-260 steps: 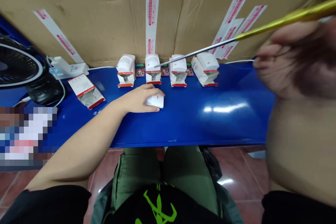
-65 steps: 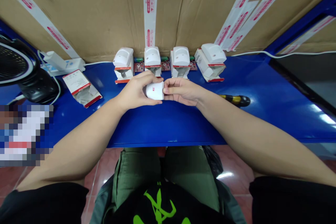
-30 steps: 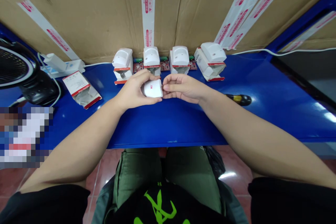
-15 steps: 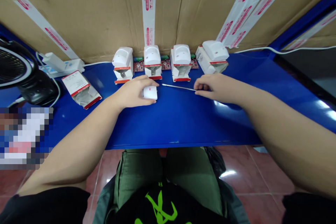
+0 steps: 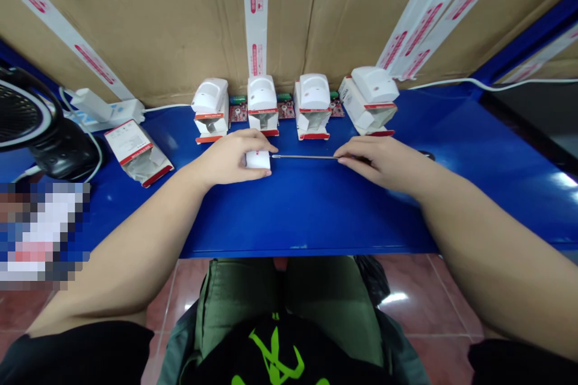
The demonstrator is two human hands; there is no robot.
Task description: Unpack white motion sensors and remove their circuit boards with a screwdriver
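My left hand (image 5: 228,157) is wrapped round a small white detector (image 5: 257,160) lying on the blue table, its thumb and fingers on opposite sides. In my right hand (image 5: 386,159) is a screwdriver (image 5: 304,157), gripped near its handle, which the fingers mostly cover. Its thin metal shaft lies almost level and points left. The tip is at the detector's right edge; whether it touches or enters the housing I cannot tell.
Behind my hands stand opened white-and-red boxes (image 5: 212,124) with white detectors (image 5: 315,90) on top and red circuit boards (image 5: 286,110) between them. Left are another opened box (image 5: 138,153), a power strip (image 5: 97,115) and a black fan (image 5: 49,138). Cardboard (image 5: 180,24) walls the back.
My right hand has brought the screwdriver slightly left and down, levelling it; the tip has come to the detector's right edge. My left hand still holds the detector in place.
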